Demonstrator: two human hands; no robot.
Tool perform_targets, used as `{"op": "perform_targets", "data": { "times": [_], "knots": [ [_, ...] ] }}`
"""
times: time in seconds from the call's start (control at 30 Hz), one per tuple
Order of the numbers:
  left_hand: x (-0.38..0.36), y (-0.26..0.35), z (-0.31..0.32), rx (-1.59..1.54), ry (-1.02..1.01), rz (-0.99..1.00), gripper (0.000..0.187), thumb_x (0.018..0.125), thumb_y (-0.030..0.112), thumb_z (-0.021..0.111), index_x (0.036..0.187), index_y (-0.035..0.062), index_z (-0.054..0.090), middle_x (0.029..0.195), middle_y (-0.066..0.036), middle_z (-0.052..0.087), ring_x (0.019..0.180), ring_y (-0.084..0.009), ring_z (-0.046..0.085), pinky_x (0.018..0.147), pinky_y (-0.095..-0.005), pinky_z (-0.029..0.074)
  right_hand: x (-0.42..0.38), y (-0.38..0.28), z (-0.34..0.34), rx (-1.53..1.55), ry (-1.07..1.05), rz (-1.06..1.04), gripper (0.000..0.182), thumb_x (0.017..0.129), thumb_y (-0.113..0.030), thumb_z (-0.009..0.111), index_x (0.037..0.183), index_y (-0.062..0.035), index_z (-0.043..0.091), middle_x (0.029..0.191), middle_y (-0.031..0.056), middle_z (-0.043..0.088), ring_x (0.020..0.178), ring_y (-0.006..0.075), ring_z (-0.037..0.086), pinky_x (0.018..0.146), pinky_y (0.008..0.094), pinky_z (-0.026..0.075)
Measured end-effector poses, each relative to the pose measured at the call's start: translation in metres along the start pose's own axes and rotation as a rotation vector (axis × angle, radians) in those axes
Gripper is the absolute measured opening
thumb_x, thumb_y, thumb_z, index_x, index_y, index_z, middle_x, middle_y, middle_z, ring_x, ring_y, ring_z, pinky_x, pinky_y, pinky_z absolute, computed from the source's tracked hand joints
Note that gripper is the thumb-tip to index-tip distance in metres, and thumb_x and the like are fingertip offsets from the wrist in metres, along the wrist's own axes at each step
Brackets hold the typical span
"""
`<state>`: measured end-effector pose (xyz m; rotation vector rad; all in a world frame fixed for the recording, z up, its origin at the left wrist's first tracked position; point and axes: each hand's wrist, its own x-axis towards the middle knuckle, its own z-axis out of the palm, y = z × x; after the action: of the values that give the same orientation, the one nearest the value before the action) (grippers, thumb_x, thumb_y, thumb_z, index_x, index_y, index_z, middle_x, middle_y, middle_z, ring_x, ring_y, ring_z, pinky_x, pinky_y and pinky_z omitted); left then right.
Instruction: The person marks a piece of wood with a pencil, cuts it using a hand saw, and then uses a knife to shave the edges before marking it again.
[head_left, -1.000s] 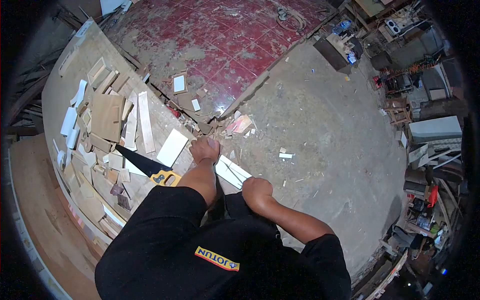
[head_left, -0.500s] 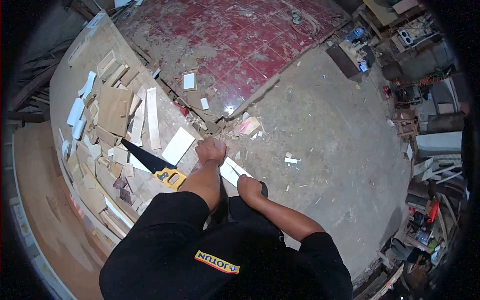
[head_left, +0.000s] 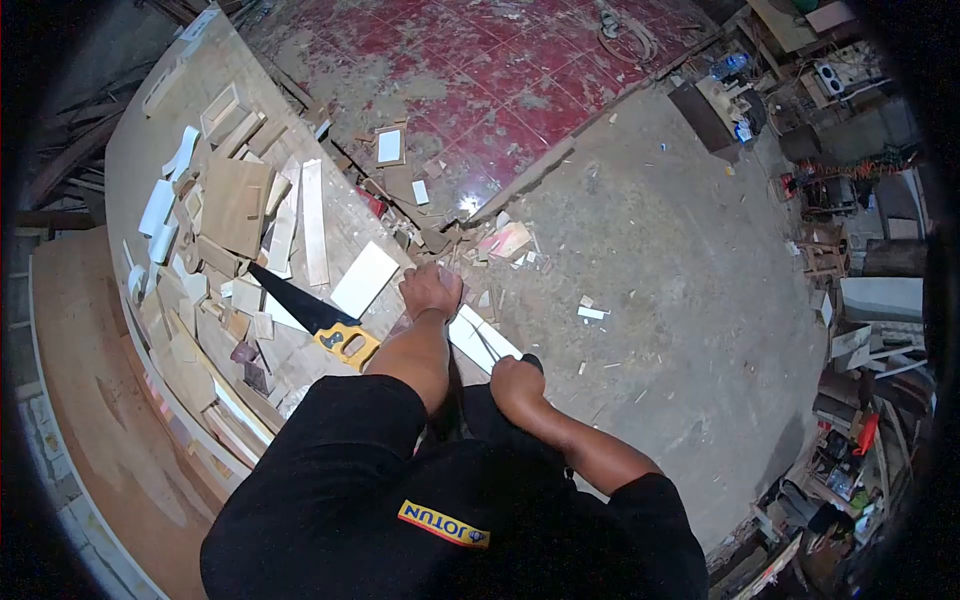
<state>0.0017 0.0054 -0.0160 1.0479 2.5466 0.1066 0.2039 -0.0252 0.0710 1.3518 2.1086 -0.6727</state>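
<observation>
A narrow white board lies slanting between my two hands. My left hand rests at its upper end, fingers curled down; what they grip there is partly hidden. My right hand is closed at the lower end of the board. From that fist a thin, narrow tool runs up along the white surface; its kind does not show. To the left, a handsaw with a yellow handle and black blade lies on the worktable. Beside it is a white rectangular panel.
The wooden worktable carries several offcuts, including a brown board and pale strips. Scraps litter the grey concrete floor and red tiles. Clutter lines the right side, with a dark box at upper right.
The view has shifted slightly, so the surroundings appear a little to the right. My right hand has moved slightly away from my left, and more of the white board shows between them.
</observation>
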Motion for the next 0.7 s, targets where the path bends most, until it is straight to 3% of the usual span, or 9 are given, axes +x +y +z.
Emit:
{"op": "perform_targets", "data": {
  "times": [0.1,0.23,0.3,0.47,0.53,0.7],
  "knots": [
    [0.0,0.001,0.001,0.024,0.028,0.006,0.052,0.082,0.052,0.056,0.111,0.0091,0.064,0.113,-0.014,0.065,0.114,-0.0315,0.051,0.096,-0.0441,0.039,-0.004,0.001,-0.003,0.031,0.023,-0.003,0.021,0.092,-0.015,0.051,0.093,-0.0034,0.068,0.084,0.0163,0.073,0.078,0.031,0.074,0.065,0.0431,0.059],
    [-0.001,0.002,0.001,0.043,0.008,-0.015,0.053,0.082,0.052,0.055,0.111,0.0084,0.063,0.115,-0.015,0.065,0.115,-0.0317,0.051,0.097,-0.0449,0.038,0.047,-0.011,0.034,0.061,0.078,-0.05,0.021,0.092,-0.016,0.051,0.094,-0.0031,0.067,0.085,0.0172,0.073,0.078,0.0318,0.073,0.066,0.0448,0.059],
    [-0.001,0.001,-0.002,0.033,0.018,-0.023,0.053,0.082,0.052,0.055,0.111,0.0081,0.063,0.115,-0.015,0.065,0.115,-0.0317,0.051,0.098,-0.0452,0.038,0.068,-0.015,0.041,0.095,0.138,-0.164,0.02,0.09,-0.013,0.052,0.094,-0.0018,0.068,0.083,0.0212,0.072,0.077,0.0355,0.073,0.064,0.0471,0.058],
    [-0.002,0.002,-0.001,0.027,0.044,-0.004,0.053,0.082,0.051,0.057,0.11,0.0071,0.063,0.115,-0.016,0.065,0.115,-0.0316,0.052,0.099,-0.046,0.038,0.057,-0.004,0.039,0.035,0.13,-0.181,0.019,0.089,-0.014,0.055,0.095,-0.0023,0.069,0.084,0.0195,0.072,0.078,0.0343,0.073,0.063,0.0441,0.059],
    [-0.002,0.001,-0.003,0.022,0.025,-0.011,0.052,0.082,0.051,0.057,0.11,0.0073,0.063,0.115,-0.015,0.064,0.114,-0.0316,0.052,0.099,-0.0458,0.038,0.032,-0.008,0.025,-0.021,0.056,-0.058,0.019,0.088,-0.014,0.056,0.094,-0.0024,0.07,0.086,0.0189,0.073,0.079,0.0338,0.073,0.063,0.0428,0.059],
    [-0.002,0.002,-0.005,0.017,-0.026,-0.023,0.051,0.083,0.05,0.055,0.11,0.0078,0.063,0.117,-0.015,0.064,0.113,-0.0313,0.053,0.098,-0.045,0.038,0.025,-0.013,0.019,-0.006,0.036,-0.033,0.02,0.089,-0.013,0.053,0.095,-0.0017,0.069,0.089,0.0201,0.073,0.08,0.0337,0.073,0.065,0.0441,0.058]
  ]
}}
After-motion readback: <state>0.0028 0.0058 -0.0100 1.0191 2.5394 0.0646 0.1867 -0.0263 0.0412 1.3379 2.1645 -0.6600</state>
